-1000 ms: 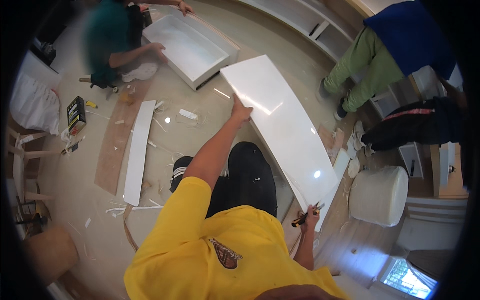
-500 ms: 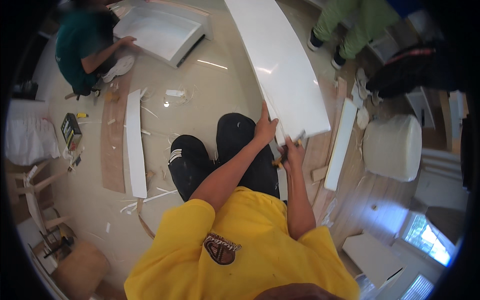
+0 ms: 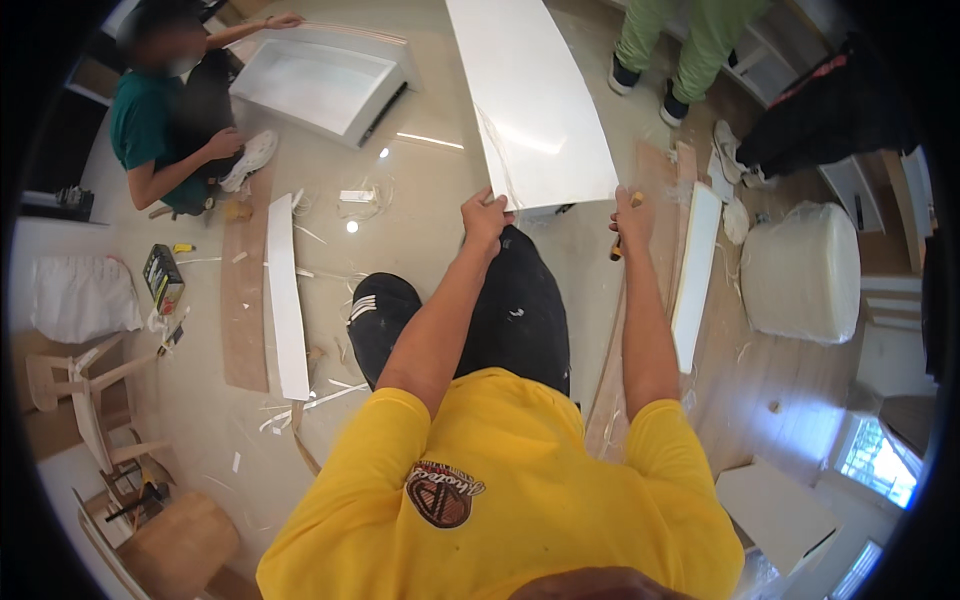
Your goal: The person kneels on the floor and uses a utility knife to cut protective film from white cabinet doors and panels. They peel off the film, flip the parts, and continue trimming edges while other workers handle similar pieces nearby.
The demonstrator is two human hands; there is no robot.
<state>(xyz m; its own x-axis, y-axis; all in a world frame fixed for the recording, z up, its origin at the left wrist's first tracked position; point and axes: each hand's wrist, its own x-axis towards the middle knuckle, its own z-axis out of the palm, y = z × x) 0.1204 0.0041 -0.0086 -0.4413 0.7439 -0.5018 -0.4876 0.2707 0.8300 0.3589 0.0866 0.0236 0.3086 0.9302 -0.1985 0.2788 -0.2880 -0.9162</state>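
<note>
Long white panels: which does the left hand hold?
The wide middle panel, its corner in the left hand. The narrow left panel and narrow right panel lie untouched.

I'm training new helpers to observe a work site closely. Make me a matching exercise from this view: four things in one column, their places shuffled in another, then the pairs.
Things
1. White panel
2. Yellow-and-black tool
3. White drawer
4. Wrapped pale bundle

Places
A. Beside the co-worker in green
B. In the right hand
C. On the floor at the right of the picture
D. Its near end between the left hand and the right hand

Pairs: 1-D, 2-B, 3-A, 4-C
</note>
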